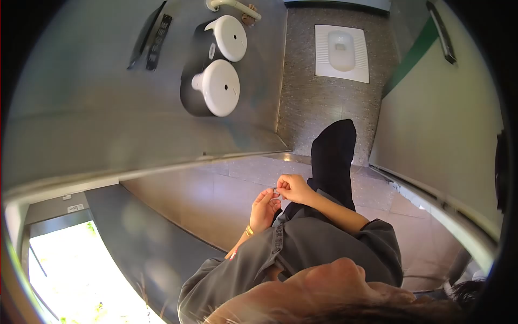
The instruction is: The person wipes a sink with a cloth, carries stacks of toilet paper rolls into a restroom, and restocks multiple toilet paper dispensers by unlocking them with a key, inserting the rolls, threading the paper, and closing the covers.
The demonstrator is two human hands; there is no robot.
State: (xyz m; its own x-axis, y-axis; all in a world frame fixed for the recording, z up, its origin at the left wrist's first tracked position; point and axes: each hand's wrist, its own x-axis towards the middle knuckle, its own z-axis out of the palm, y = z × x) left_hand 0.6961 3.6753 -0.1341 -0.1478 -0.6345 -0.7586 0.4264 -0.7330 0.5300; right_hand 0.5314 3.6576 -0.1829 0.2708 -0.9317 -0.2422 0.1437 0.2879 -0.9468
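Observation:
My left hand [263, 209], with a gold bracelet [249, 230] at the wrist, is in front of my waist, fingers bent and pinched. My right hand [295, 190] meets it, its thumb and fingertips pressed together. Between the fingertips of both hands shows a small, thin, dark thing [276, 191], too small to name. My grey top [324, 240] and one black-clad leg [333, 156] are just beyond and below the hands. The leg reaches forward to the stall's threshold.
A white squat toilet [355, 54] is set in the stall floor ahead. Two round white paper dispensers [233, 39] and a grab bar [232, 4] are on the left wall. The stall door [437, 119] stands open at right. A bright window [81, 270] is at lower left.

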